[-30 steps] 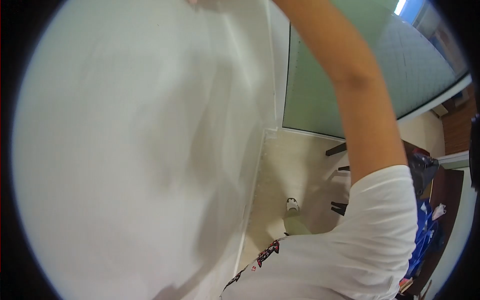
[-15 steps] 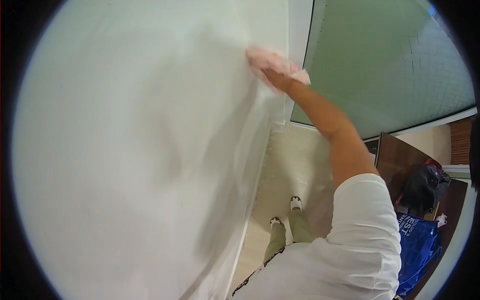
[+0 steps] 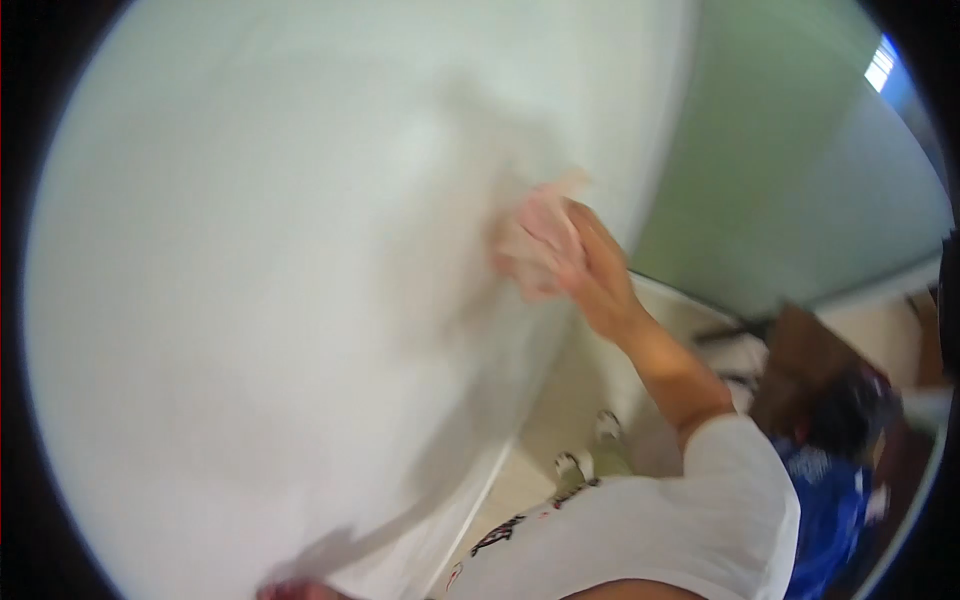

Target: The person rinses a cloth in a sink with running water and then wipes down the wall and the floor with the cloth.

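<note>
My right hand (image 3: 600,265) is closed around a crumpled pink-and-white cloth (image 3: 545,245), blurred by motion. The cloth is close to the white wall (image 3: 250,250), and its shadow falls beside it. Whether it touches the wall I cannot tell. At the bottom edge, part of my left hand (image 3: 295,590) shows near the lower wall. Its fingers are mostly cut off and smeared, so its grip does not show.
A frosted greenish glass panel (image 3: 770,150) stands at the right. Below it are a brown wooden piece of furniture (image 3: 805,350), a dark bag (image 3: 850,410) and a blue bag (image 3: 825,520). My feet (image 3: 570,465) are on the pale floor beside the wall.
My right hand and the cloth have moved down from near the wall's edge by the glass, and the arm is more bent. My left hand has come into view at the bottom.
</note>
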`<state>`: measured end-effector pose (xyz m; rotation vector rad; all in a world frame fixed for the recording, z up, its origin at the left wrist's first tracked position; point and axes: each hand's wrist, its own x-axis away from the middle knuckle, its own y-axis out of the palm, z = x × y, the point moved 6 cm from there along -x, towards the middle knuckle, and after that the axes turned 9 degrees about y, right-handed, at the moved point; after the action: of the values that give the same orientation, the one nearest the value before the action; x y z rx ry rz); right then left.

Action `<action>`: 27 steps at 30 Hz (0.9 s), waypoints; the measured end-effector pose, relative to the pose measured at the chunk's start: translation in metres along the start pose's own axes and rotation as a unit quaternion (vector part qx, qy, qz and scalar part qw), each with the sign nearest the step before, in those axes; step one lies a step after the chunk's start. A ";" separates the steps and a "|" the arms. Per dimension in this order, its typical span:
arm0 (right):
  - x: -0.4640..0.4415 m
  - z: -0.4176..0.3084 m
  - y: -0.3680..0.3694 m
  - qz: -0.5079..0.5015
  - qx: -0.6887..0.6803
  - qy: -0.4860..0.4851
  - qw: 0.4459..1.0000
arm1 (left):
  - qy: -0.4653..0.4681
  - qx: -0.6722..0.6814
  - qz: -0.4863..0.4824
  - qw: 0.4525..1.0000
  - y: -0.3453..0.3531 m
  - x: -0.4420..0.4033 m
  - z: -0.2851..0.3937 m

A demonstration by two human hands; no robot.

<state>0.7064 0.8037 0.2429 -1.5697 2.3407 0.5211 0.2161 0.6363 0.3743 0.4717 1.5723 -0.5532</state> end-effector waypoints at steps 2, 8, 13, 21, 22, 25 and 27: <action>0.009 -0.050 0.040 -0.068 0.162 -0.165 0.971 | 0.049 -0.111 0.001 0.993 0.019 -0.003 0.017; -0.029 0.025 0.099 -0.132 0.002 -0.023 0.991 | 0.032 -0.108 -0.149 0.982 0.057 -0.016 0.062; -0.093 0.064 0.033 0.190 0.289 -0.218 0.913 | 0.119 -0.097 -0.143 0.978 0.061 -0.012 0.083; -0.038 -0.024 0.055 0.138 -0.028 -0.155 0.978 | 0.101 0.028 -0.151 0.983 0.064 -0.040 0.096; -0.022 -0.012 0.068 0.134 0.017 -0.197 0.971 | 0.079 0.054 -0.169 0.981 0.063 -0.042 0.098; 0.081 0.037 0.132 0.176 0.276 -0.364 0.872 | 0.074 0.078 -0.198 0.974 0.050 -0.044 0.110; 0.164 0.038 0.172 0.094 0.285 -0.321 0.898 | 0.073 0.097 -0.221 0.968 0.044 -0.040 0.117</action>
<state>0.4868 0.7442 0.1648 -0.7540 1.8807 0.2842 0.3383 0.6017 0.4065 0.3108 1.7841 -1.0400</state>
